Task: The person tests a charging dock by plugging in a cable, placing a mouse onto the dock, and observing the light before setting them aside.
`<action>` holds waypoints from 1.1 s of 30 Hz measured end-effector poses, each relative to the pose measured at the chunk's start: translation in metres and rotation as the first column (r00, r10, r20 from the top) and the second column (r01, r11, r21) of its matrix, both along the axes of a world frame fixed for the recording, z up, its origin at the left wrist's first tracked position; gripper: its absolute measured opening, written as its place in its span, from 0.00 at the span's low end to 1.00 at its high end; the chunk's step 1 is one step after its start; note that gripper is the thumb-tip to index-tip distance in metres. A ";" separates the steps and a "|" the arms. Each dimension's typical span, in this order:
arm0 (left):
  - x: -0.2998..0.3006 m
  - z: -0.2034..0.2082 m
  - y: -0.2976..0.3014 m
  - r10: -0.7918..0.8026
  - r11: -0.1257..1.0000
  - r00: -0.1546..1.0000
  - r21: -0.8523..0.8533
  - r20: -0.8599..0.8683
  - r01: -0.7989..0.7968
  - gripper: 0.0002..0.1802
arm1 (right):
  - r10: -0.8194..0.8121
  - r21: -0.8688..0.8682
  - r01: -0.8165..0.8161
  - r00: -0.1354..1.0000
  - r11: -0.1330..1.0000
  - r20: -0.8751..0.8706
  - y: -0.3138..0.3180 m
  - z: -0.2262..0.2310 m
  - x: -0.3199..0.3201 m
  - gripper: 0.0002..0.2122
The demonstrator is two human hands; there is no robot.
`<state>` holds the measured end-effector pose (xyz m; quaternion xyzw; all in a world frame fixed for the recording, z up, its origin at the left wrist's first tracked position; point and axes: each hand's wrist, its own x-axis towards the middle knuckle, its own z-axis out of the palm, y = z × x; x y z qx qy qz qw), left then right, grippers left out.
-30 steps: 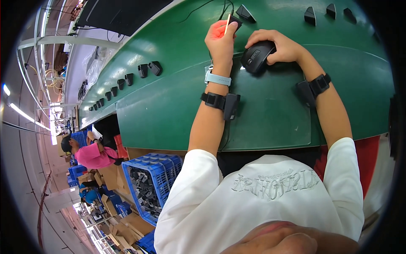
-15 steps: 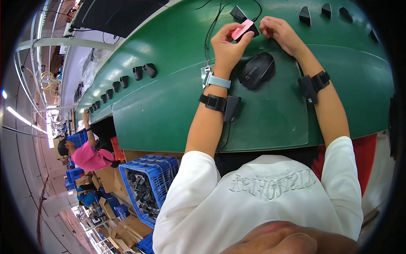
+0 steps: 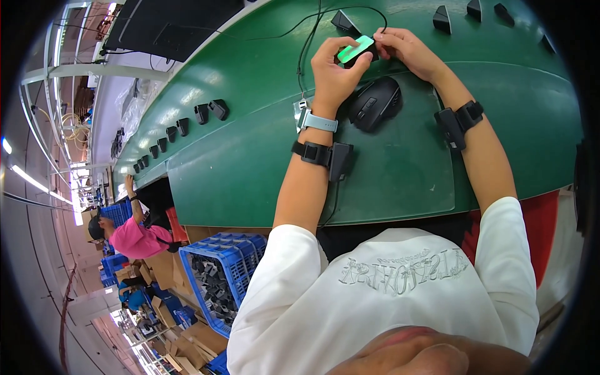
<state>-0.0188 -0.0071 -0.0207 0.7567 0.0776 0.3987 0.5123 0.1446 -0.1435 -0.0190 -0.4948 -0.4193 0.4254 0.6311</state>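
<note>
My left hand grips a small black device with a lit green face between thumb and fingers, over the far part of the green table. At the device's right side, my right hand has its fingers pinched together where a black cable comes down to it. The fingers hide the cable's end. Just beyond the left hand lies a black wedge-shaped piece. Below both hands a black computer mouse rests on the table.
Several black wedge-shaped pieces stand in a row at left, with more at the far right. A blue crate of black parts is beside me on the left. Another person in pink works further along the green table.
The device's lit face has turned from pink to green. My right hand has moved left to the device and the cable; before, it was apart from them.
</note>
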 end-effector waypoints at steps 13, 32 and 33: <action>-0.001 0.002 -0.002 0.019 0.991 1.000 0.130 -0.016 -0.017 0.17 | -0.081 -0.027 0.081 0.996 0.996 0.023 0.003 -0.002 -0.006 0.13; -0.004 0.003 -0.001 0.004 0.992 0.996 0.126 -0.088 0.007 0.19 | -0.033 -0.010 0.033 0.998 0.999 -0.047 0.001 -0.005 -0.003 0.10; -0.002 0.003 -0.001 0.003 0.992 0.996 0.126 -0.087 0.008 0.19 | -0.059 -0.026 0.058 0.997 0.998 -0.045 0.002 -0.006 -0.003 0.11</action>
